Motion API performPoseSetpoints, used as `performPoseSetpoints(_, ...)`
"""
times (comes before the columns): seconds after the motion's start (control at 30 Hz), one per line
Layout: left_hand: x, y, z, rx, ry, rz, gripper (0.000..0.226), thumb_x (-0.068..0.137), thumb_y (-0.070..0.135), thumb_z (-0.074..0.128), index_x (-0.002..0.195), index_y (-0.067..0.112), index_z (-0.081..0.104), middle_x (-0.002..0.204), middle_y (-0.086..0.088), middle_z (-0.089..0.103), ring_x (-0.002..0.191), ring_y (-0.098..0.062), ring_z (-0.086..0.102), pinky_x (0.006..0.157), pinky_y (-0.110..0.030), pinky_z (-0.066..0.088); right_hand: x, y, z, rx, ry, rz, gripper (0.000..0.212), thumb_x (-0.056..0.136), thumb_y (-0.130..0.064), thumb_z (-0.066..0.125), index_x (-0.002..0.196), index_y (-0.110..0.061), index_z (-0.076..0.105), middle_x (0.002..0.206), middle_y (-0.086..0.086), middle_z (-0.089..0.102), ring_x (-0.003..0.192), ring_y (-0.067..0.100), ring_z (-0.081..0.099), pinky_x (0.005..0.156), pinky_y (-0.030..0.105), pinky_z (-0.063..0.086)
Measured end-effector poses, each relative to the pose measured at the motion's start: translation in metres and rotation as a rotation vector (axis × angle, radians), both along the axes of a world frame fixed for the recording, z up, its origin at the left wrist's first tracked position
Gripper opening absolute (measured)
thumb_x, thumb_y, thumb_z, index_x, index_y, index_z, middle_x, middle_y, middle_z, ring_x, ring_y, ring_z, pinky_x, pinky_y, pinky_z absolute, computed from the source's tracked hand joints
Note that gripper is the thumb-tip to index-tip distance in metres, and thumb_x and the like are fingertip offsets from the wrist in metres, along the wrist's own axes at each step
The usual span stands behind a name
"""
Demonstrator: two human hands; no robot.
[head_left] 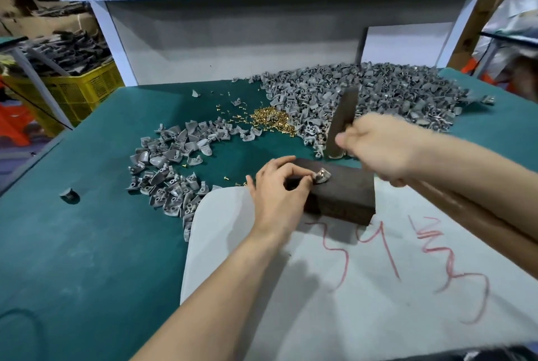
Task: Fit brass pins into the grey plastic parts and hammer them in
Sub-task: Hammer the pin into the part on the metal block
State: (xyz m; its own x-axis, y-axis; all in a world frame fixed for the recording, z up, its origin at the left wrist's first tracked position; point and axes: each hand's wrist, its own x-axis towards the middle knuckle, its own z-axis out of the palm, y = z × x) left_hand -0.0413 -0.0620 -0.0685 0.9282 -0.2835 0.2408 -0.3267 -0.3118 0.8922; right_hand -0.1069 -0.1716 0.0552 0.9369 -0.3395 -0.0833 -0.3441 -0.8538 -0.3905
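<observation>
The left hand (279, 186) is shown resting against the near-left edge of the dark block (343, 200), its thumb and forefinger pinched on a single grey plastic part (322, 176) that is steadied on the block's top face. Whether a pin is seated in that part cannot be told, as it is too small. The right hand (375, 148) is closed round the wooden handle of a hammer (341, 124), which is held raised above and just behind the block. The hammer's dark head is blurred and tilted, and is clear of the part. The handle is seen running back beneath the right forearm. The block is set on the far edge of a white sheet (364, 317), which is marked with red scrawl nearer the viewer than the block. Sheet and block are carried by a green-covered table (87, 244). Behind the block and a little to its left, a small heap of brass pins (270, 119) is seen, with stray pins scattered around it. A large heap of grey parts (387, 92) is spread behind the block and to its right. A smaller pile of grey parts (171, 165) is laid to the block's left, and one lone grey part (69, 194) is seen farther left still. A yellow crate (78, 92) stands off the table, far to the left of and behind the block.
</observation>
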Motion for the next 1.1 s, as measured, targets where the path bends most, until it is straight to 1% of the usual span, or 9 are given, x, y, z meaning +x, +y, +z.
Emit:
performPoseSetpoints(0.07, -0.001, 0.001, 0.0, 0.011, -0.01, 0.004, 0.029, 0.084, 0.022, 0.067, 0.065, 0.041, 0.058, 0.112, 0.023, 0.052, 0.124, -0.005, 0.041, 0.115, -0.043, -0.003, 0.004, -0.005, 0.006, 0.054, -0.103, -0.008, 0.039, 0.1, -0.027, 0.04, 0.067, -0.008, 0.044, 0.058, 0.011, 0.047, 0.033, 0.021, 0.041, 0.028, 0.019, 0.03)
performPoseSetpoints(0.13, -0.001, 0.002, -0.001, 0.015, -0.025, 0.002, 0.03, 0.084, 0.022, 0.067, 0.066, 0.043, 0.058, 0.112, 0.022, 0.053, 0.123, -0.005, 0.041, 0.115, -0.046, 0.001, 0.004, -0.007, 0.003, 0.152, -0.066, -0.026, 0.037, 0.1, -0.027, 0.04, 0.068, -0.008, 0.042, 0.056, 0.013, 0.045, 0.033, 0.02, 0.038, 0.033, 0.021, 0.031)
performPoseSetpoints(0.3, 0.001, -0.001, 0.0, -0.002, -0.027, 0.015, 0.034, 0.082, 0.016, 0.066, 0.064, 0.043, 0.058, 0.11, 0.023, 0.052, 0.123, -0.007, 0.042, 0.114, -0.046, 0.004, 0.005, -0.016, -0.017, 0.442, 0.026, -0.107, 0.03, 0.1, -0.025, 0.039, 0.074, -0.011, 0.039, 0.046, 0.006, 0.033, 0.032, 0.011, 0.024, 0.038, 0.013, 0.026)
performPoseSetpoints(0.47, 0.001, -0.002, -0.001, 0.018, -0.056, 0.027, 0.031, 0.083, 0.023, 0.066, 0.064, 0.045, 0.056, 0.111, 0.024, 0.052, 0.124, -0.007, 0.039, 0.113, -0.047, 0.01, 0.006, -0.016, -0.031, 0.423, 0.029, -0.055, 0.031, 0.1, -0.024, 0.04, 0.072, -0.01, 0.039, 0.045, 0.005, 0.036, 0.028, 0.013, 0.027, 0.034, 0.014, 0.028)
performPoseSetpoints(0.7, 0.0, -0.002, -0.002, -0.015, -0.063, 0.012, 0.028, 0.081, 0.027, 0.071, 0.067, 0.047, 0.057, 0.109, 0.022, 0.051, 0.125, -0.011, 0.037, 0.106, -0.051, 0.031, 0.007, -0.016, -0.034, 0.4, 0.031, -0.063, 0.031, 0.099, -0.024, 0.04, 0.071, -0.011, 0.039, 0.047, 0.006, 0.037, 0.032, 0.015, 0.03, 0.035, 0.017, 0.029)
performPoseSetpoints(0.83, 0.001, -0.002, -0.003, 0.025, -0.114, 0.018, 0.023, 0.079, 0.027, 0.074, 0.072, 0.043, 0.059, 0.113, 0.017, 0.054, 0.124, -0.012, 0.039, 0.107, -0.046, 0.028, 0.008, -0.012, -0.032, 0.334, 0.033, -0.043, 0.033, 0.1, -0.025, 0.04, 0.07, -0.011, 0.039, 0.05, 0.008, 0.04, 0.031, 0.017, 0.034, 0.035, 0.018, 0.032)
performPoseSetpoints(0.93, 0.002, -0.002, -0.004, 0.007, -0.094, 0.017, 0.021, 0.079, 0.022, 0.072, 0.074, 0.04, 0.062, 0.111, 0.018, 0.054, 0.122, -0.011, 0.039, 0.106, -0.045, 0.03, 0.009, -0.014, -0.029, 0.388, 0.077, -0.058, 0.031, 0.1, -0.026, 0.038, 0.073, -0.01, 0.04, 0.048, 0.007, 0.038, 0.029, 0.014, 0.029, 0.037, 0.016, 0.029)
performPoseSetpoints(1.0, 0.002, -0.002, -0.004, -0.013, -0.069, 0.018, 0.019, 0.08, 0.02, 0.071, 0.075, 0.037, 0.064, 0.11, 0.019, 0.053, 0.121, -0.009, 0.039, 0.105, -0.044, 0.032, 0.01, -0.016, -0.025, 0.438, 0.1, -0.081, 0.03, 0.1, -0.027, 0.038, 0.077, -0.01, 0.041, 0.038, 0.001, 0.036, 0.026, 0.012, 0.026, 0.038, 0.014, 0.028)
performPoseSetpoints(1.1, 0.003, -0.001, -0.004, 0.003, -0.068, 0.017, 0.018, 0.08, 0.02, 0.071, 0.076, 0.036, 0.065, 0.11, 0.021, 0.052, 0.117, -0.005, 0.038, 0.107, -0.041, 0.028, 0.012, -0.019, -0.019, 0.462, 0.071, -0.096, 0.029, 0.1, -0.029, 0.039, 0.078, -0.01, 0.043, 0.036, -0.001, 0.034, 0.025, 0.011, 0.025, 0.037, 0.013, 0.029)
